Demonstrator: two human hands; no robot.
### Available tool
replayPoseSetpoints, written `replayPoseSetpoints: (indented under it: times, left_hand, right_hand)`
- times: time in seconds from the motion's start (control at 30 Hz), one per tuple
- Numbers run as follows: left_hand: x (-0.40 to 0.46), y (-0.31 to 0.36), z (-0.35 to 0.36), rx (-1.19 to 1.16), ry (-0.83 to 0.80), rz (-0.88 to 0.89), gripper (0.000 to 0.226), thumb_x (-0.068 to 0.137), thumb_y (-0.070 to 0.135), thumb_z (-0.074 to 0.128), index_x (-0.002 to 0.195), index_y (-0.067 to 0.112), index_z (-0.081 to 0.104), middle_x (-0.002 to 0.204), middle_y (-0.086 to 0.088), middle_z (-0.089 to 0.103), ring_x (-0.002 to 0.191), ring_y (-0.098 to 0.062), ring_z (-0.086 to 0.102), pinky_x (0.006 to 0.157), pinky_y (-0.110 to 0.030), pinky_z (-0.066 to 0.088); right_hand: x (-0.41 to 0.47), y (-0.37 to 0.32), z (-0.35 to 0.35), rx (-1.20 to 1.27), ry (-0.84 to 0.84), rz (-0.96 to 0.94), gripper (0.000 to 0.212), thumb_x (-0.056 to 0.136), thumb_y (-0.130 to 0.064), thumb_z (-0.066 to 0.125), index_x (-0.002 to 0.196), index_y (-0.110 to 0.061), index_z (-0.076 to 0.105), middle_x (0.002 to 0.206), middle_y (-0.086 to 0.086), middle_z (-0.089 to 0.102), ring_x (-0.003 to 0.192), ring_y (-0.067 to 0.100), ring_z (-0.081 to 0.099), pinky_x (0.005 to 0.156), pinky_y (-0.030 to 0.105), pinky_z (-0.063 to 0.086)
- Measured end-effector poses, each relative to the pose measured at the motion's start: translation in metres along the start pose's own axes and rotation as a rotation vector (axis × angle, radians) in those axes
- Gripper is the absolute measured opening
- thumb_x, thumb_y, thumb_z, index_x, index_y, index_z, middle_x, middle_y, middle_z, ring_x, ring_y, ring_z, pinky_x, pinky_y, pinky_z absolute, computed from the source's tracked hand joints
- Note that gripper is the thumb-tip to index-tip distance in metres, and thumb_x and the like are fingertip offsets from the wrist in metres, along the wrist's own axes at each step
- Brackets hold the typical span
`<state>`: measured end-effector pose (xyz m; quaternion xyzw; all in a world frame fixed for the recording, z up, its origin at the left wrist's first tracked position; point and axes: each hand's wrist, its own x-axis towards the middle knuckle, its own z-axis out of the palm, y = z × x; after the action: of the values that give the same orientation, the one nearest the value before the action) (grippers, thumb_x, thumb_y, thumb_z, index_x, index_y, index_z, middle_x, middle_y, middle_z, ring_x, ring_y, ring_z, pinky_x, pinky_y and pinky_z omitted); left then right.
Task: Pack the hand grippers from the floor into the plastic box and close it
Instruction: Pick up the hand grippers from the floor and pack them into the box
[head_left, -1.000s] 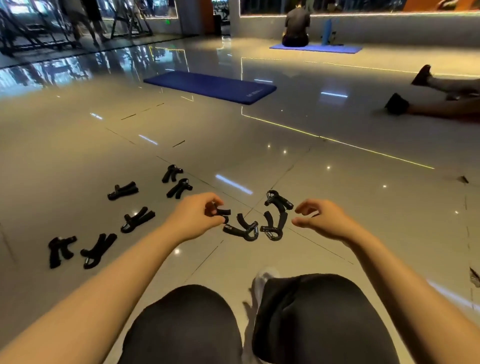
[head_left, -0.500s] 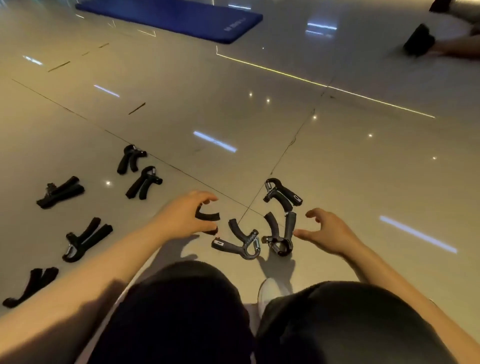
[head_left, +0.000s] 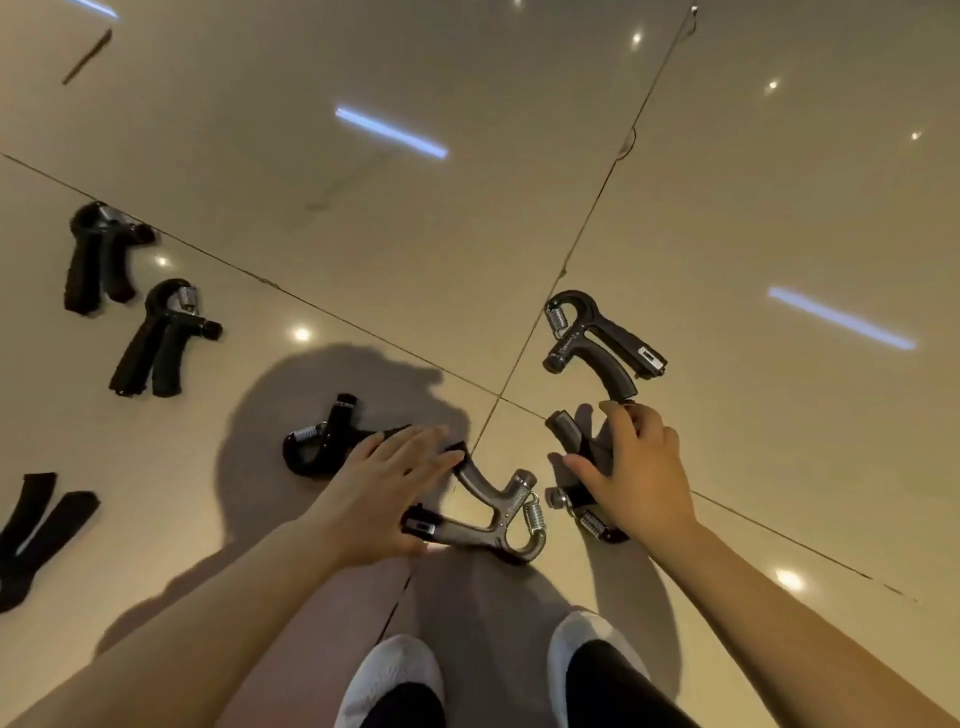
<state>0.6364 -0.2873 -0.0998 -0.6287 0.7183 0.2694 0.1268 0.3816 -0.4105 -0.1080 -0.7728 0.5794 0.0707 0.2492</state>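
Your left hand (head_left: 387, 486) lies flat, fingers straight, over handles of grey metal-spring hand gripper (head_left: 493, 512) and black hand gripper with chrome spring (head_left: 324, 441) on glossy beige tiled floor (head_left: 415, 249). Your right hand (head_left: 631, 470) curls around dark hand gripper (head_left: 569, 436). Another black gripper (head_left: 597, 340) lies just beyond. Three more black grippers (head_left: 156, 340) sit at left. Plastic box out of view.

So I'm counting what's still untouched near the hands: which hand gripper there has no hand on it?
The black hand gripper with the exposed steel spring, lying beyond the right hand; the other three nearby lie under or against a hand.
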Motion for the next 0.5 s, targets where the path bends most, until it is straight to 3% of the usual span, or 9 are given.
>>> replayPoseSetpoints:
  times: [0.13,0.2,0.37,0.5]
  left_hand:
    - [0.013,-0.009,0.016,0.118,-0.007,0.103,0.111,0.052,0.064,0.072,0.145,0.028,0.024,0.150,0.000,0.032,0.137,-0.020,0.029,0.108,-0.049,0.030]
    - [0.018,-0.008,0.017,0.145,0.030,0.162,0.112,0.047,0.062,0.077,0.142,0.024,0.031,0.148,-0.003,0.034,0.135,-0.020,0.029,0.104,-0.052,0.036]
    - [0.020,-0.011,0.021,0.176,0.056,0.191,0.123,0.044,0.055,0.083,0.145,0.020,0.023,0.151,-0.006,0.028,0.137,-0.024,0.031,0.103,-0.056,0.036]
    - [0.023,-0.011,0.025,0.134,0.087,0.214,0.109,0.052,0.058,0.079,0.143,0.019,0.032,0.147,-0.009,0.035,0.135,-0.026,0.031,0.102,-0.060,0.035]
  right_hand:
    - [-0.001,-0.002,0.013,-0.042,0.046,0.012,0.078,0.071,-0.057,0.071,0.134,-0.021,0.042,0.138,0.015,0.033,0.115,0.039,0.038,0.092,0.045,0.043]
    - [-0.002,-0.001,0.019,-0.026,0.051,0.010,0.079,0.068,-0.053,0.076,0.132,-0.020,0.042,0.138,0.015,0.030,0.114,0.039,0.038,0.091,0.046,0.044]
    - [0.004,0.001,0.023,0.016,0.077,0.021,0.076,0.070,-0.040,0.078,0.133,-0.018,0.041,0.136,0.016,0.028,0.113,0.039,0.039,0.086,0.045,0.048]
    - [0.004,0.000,0.023,0.043,0.090,0.019,0.076,0.071,-0.036,0.079,0.133,-0.016,0.041,0.137,0.016,0.028,0.114,0.038,0.038,0.088,0.044,0.047]
